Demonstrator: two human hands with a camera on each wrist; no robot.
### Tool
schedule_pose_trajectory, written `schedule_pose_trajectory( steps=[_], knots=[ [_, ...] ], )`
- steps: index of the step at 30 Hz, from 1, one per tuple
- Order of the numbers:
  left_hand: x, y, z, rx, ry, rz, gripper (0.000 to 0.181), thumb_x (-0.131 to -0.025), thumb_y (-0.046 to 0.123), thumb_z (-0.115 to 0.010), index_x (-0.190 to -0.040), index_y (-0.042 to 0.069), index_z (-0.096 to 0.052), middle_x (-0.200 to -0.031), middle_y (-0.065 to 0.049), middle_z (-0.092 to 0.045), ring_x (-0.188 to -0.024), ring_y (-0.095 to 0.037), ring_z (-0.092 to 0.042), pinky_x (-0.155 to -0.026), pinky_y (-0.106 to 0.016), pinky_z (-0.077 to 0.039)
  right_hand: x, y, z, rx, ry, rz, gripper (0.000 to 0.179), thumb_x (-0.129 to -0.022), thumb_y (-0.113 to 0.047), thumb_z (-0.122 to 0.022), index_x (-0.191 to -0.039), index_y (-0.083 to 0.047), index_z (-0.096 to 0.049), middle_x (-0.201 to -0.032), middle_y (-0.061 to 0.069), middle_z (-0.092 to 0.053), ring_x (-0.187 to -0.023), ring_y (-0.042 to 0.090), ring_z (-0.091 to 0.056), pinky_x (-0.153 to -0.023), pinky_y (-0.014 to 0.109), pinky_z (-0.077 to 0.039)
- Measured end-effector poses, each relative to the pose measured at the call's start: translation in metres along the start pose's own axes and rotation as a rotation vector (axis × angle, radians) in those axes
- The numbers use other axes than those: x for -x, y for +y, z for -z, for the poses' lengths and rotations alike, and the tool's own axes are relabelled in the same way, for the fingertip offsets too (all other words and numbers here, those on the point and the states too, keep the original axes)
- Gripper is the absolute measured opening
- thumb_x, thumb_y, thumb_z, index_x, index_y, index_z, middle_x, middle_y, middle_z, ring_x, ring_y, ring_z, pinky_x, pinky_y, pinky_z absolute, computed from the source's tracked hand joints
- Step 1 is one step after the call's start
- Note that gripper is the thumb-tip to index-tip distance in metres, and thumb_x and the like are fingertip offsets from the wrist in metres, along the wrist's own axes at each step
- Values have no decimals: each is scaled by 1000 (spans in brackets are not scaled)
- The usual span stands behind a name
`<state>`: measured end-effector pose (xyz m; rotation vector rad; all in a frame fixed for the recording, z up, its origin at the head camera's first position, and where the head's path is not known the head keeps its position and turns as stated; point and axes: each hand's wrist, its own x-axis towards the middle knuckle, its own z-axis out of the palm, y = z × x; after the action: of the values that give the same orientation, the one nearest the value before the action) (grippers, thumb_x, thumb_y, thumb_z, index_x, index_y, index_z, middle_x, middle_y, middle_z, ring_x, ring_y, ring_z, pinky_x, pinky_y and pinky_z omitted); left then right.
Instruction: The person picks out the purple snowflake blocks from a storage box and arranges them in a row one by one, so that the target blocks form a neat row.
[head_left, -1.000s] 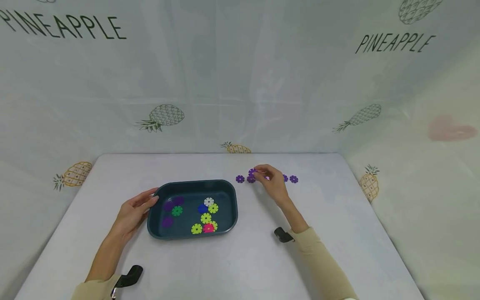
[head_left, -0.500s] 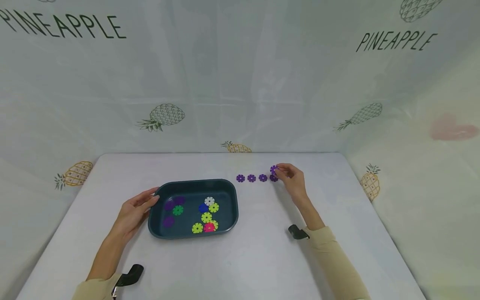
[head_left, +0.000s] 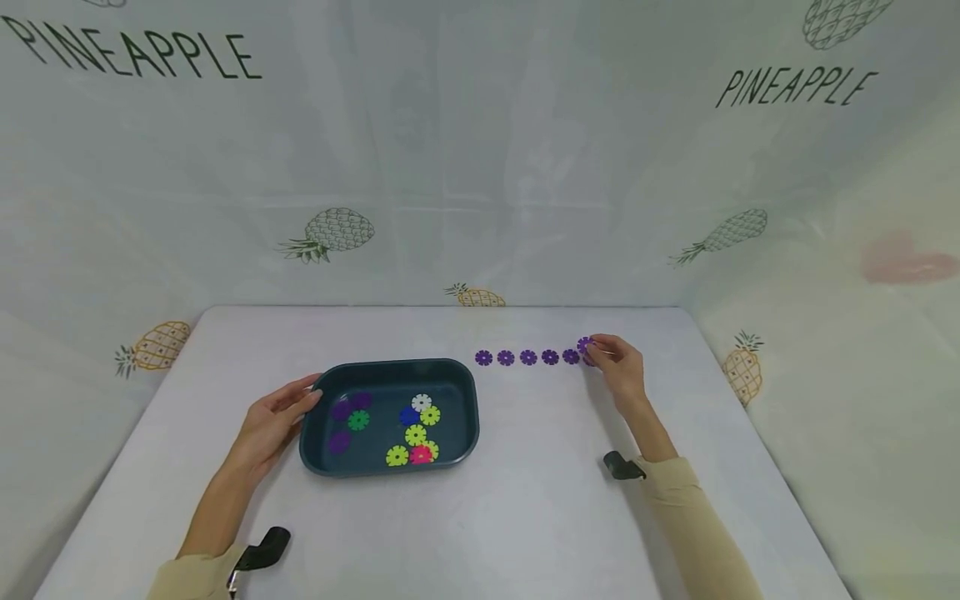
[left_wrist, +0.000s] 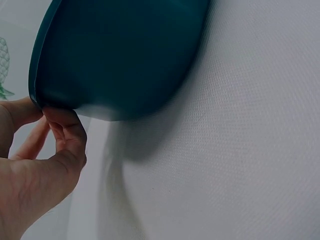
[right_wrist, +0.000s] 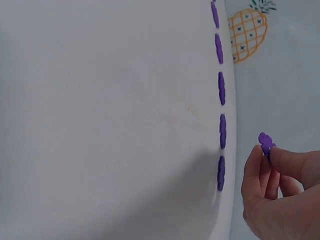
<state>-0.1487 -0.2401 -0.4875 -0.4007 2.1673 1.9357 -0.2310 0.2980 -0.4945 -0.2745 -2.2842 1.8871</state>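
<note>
My left hand [head_left: 268, 423] holds the left rim of a dark teal tray [head_left: 463, 454], thumb at the rim and fingers on the outer side. Inside the tray lie purple discs [head_left: 340, 442], a green disc [head_left: 359, 420], a blue disc [head_left: 408, 416], a white disc [head_left: 422, 402], a pink disc [head_left: 422, 455] and several yellow discs [head_left: 415, 435]. Between thumb and fingertips, my right hand [head_left: 624, 372] pinches a purple notched, flower-shaped plastic disc [right_wrist: 266, 142]. It hovers over the right end of a row of purple discs [head_left: 528, 357], partly covering the last one.
Everything rests on a white table [head_left: 495, 525]. A pale curtain [head_left: 525, 167] printed with pineapples rises behind the back edge, near the row. A black wrist device [head_left: 624, 466] sticks out beside the right sleeve, another black device [head_left: 267, 548] beside the left.
My right hand has moved right along the row with the purple disc pinched in it, uncovering discs it hid before. My left hand has stayed on the tray.
</note>
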Motion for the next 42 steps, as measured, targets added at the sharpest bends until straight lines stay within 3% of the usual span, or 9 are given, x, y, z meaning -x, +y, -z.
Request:
schedule_pose_trajectory(
  steps=[5, 10, 20, 26, 32, 36, 42],
  knots=[
    [-1, -1, 0, 4, -1, -4, 62, -94, 49, -73, -148, 23, -58, -118, 18, -58, -109, -8, -49, -83, -20, -46, 1, 5, 12, 34, 37, -25, 33, -100, -3, -66, -130, 8, -63, -112, 15, -66, -90, 3, -64, -86, 19, -54],
    [-1, 0, 0, -3, -2, -3, 64, -93, 50, -73, -149, 22, -56, -119, 18, -57, -109, -8, -49, -84, -19, -46, 1, 9, 20, 135, 70, -44, 33, -101, -7, -67, -130, 7, -64, -113, 13, -66, -89, 1, -61, -80, 14, -52],
    [-1, 1, 0, -4, 2, -4, 65, -93, 50, -73, -149, 22, -56, -118, 18, -58, -109, -8, -49, -84, -19, -46, -1, 12, 37, 185, 88, -59, 32, -101, -7, -66, -129, 8, -64, -114, 19, -67, -85, -1, -60, -76, 12, -51],
    [-1, 0, 0, 4, 3, -4, 64, -93, 49, -73, -148, 21, -57, -116, 17, -59, -109, -8, -48, -84, -19, -46, -5, 13, 39, 313, 92, -90, 29, -103, -11, -64, -128, 4, -65, -118, 20, -66, -88, 5, -58, -71, 11, -48],
    [-1, -2, 0, 15, 4, 0, 63, -93, 48, -74, -148, 22, -58, -116, 17, -59, -109, -8, -49, -84, -19, -47, -12, 16, 39, 438, 111, -51, 26, -102, -10, -65, -123, 5, -68, -112, 21, -67, -93, 20, -57, -65, 13, -44],
    [0, -2, 0, 17, 6, 0, 63, -93, 48, -74, -148, 21, -58, -116, 17, -59, -108, -8, -49, -84, -19, -47, -15, 18, 39, 503, 108, 25, 23, -100, -6, -66, -118, 7, -69, -110, 25, -69, -100, 33, -63, -71, 18, -46],
    [0, -2, -1, 24, 5, -4, 62, -94, 48, -74, -147, 22, -58, -114, 18, -59, -106, -7, -50, -83, -19, -47, -17, 18, 37, 579, 69, 138, 21, -99, 3, -62, -117, 13, -67, -112, 32, -66, -104, 46, -65, -90, 49, -53]
  ],
)
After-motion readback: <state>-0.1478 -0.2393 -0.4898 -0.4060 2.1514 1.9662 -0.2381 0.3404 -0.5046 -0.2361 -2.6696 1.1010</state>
